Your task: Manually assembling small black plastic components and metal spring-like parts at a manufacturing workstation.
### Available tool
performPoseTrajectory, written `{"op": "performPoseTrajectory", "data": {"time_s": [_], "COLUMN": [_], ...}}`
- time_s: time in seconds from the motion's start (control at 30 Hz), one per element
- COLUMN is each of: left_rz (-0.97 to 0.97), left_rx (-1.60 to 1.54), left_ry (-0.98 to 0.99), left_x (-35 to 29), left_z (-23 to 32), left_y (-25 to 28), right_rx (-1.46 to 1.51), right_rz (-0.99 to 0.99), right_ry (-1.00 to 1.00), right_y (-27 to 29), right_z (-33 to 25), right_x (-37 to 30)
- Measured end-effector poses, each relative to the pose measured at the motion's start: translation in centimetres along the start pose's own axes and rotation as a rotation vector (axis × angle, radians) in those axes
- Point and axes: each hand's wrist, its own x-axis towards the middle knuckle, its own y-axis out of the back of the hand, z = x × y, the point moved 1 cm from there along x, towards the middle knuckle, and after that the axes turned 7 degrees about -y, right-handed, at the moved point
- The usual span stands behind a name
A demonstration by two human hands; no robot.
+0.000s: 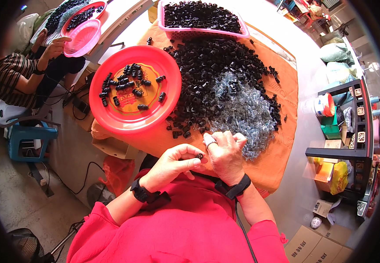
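Observation:
Between the thumb and forefinger of my left hand (176, 160) is a small black plastic piece (200, 156), its round end facing up. My right hand (226, 155) is beside it, fingers curled and pinched, a white wrap on one finger; whatever it holds is hidden. Just beyond my hands lies a heap of small silvery, see-through pieces (247, 118) that look like springs. A larger pile of loose black plastic pieces (212, 61) spreads behind and left of it. Several black pieces lie in a red round tray (100, 107) at the left.
An orange cloth (282, 153) covers the work surface. A pink basket (243, 30) full of black pieces stands at the far edge. At far left a person (17, 76) holds a pink basin (84, 39). A blue stool (32, 136), dark shelf (343, 151) and cardboard boxes (317, 245) stand around.

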Motion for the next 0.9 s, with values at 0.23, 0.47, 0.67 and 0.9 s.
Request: {"op": "performPoseTrajectory", "data": {"time_s": [0.23, 0.47, 0.67, 0.9], "left_rz": [0.07, 0.052, 0.07, 0.088], "left_rx": [0.028, 0.127, 0.259, 0.123], "left_ry": [0.024, -0.031, -0.013, 0.033], "left_x": [0.0, 0.9, 0.7, 0.5], "left_z": [0.6, -0.1, 0.0, -0.1], "left_y": [-1.0, -2.0, -2.7, -3.5], "right_rx": [0.39, 0.444, 0.36, 0.587], "right_rz": [0.064, 0.094, 0.058, -0.036], "right_ry": [-0.23, -0.17, -0.163, -0.347], "right_y": [2.7, 4.7, 5.2, 5.0], "right_z": [0.5, -0.3, -0.6, -0.6], "right_x": [-0.8, -1.7, -1.8, -2.5]}}
